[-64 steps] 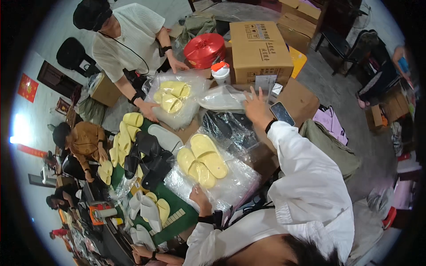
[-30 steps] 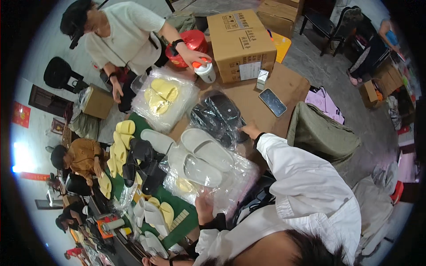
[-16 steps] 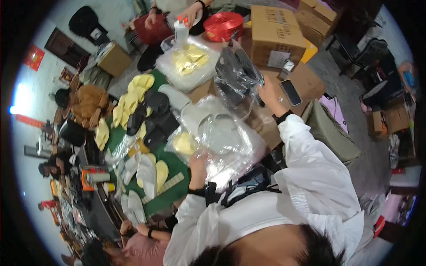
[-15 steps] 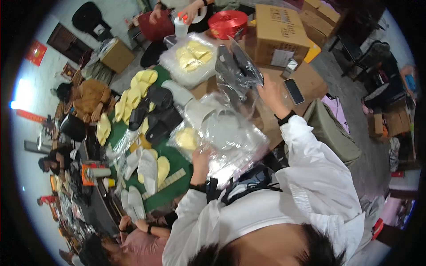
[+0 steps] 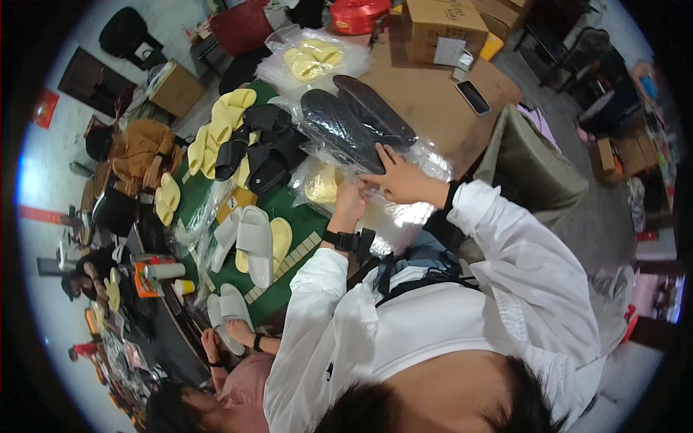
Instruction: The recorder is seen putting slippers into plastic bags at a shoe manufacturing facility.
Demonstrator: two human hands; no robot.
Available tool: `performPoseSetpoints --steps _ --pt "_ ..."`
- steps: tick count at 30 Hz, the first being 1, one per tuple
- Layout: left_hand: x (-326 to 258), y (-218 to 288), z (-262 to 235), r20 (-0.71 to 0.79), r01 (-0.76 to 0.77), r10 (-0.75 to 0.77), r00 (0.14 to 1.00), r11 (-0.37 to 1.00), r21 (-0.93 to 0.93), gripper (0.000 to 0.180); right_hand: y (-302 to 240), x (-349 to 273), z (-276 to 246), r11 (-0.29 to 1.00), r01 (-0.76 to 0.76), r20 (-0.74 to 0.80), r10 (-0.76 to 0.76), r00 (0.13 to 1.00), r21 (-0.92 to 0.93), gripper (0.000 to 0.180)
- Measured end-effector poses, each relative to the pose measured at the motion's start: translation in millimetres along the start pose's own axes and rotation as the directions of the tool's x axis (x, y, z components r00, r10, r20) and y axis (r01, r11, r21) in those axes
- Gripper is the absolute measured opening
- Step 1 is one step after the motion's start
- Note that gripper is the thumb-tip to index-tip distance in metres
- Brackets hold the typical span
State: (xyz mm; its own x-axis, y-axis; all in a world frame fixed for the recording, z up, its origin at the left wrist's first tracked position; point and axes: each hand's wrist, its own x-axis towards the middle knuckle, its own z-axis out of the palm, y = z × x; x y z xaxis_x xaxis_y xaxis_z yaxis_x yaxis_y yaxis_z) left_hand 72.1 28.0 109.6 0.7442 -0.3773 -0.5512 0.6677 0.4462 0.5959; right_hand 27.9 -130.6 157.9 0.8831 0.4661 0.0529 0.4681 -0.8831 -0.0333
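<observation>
A pair of black slippers [image 5: 339,133] in a clear bag lies soles up on the pile of bagged slippers in front of me. My right hand [image 5: 406,177] lies over the near end of that bag, its fingers stretched out against the slippers. Close beside it, my left hand [image 5: 349,203] is closed on the edge of a clear plastic bag [image 5: 393,224]; its fingertips are partly hidden. Under the bag, next to my left hand, a yellow slipper [image 5: 322,186] shows through the plastic. Loose black slippers [image 5: 268,160] lie to the left.
Yellow slippers [image 5: 209,148] and grey slippers [image 5: 256,242] lie on the green table mat [image 5: 285,216]. At the back are bagged yellow slippers [image 5: 314,59], red ribbon [image 5: 359,16] and a carton [image 5: 444,29]. A phone [image 5: 473,97] lies right. A co-worker's hands [image 5: 238,332] hold grey slippers at the lower left.
The bagged black slippers, held up by my right hand before, now lie on the pile, over the grey ones. My right hand has come near my left. A co-worker's hand with a white bottle has left view.
</observation>
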Motion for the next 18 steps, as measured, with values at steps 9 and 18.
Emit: performPoseSetpoints --steps 9,18 --pt "3.3 -2.0 7.6 0.112 -0.158 0.117 0.987 0.841 0.517 0.025 -8.2 9.3 25.3 0.979 -0.205 -0.16 0.206 0.965 0.021 0.055" --pt "-49.4 -35.5 35.7 0.42 -0.682 0.783 0.458 0.006 0.732 0.032 53.1 27.9 1.0 0.889 -0.424 -0.326 0.458 0.827 0.173 0.028"
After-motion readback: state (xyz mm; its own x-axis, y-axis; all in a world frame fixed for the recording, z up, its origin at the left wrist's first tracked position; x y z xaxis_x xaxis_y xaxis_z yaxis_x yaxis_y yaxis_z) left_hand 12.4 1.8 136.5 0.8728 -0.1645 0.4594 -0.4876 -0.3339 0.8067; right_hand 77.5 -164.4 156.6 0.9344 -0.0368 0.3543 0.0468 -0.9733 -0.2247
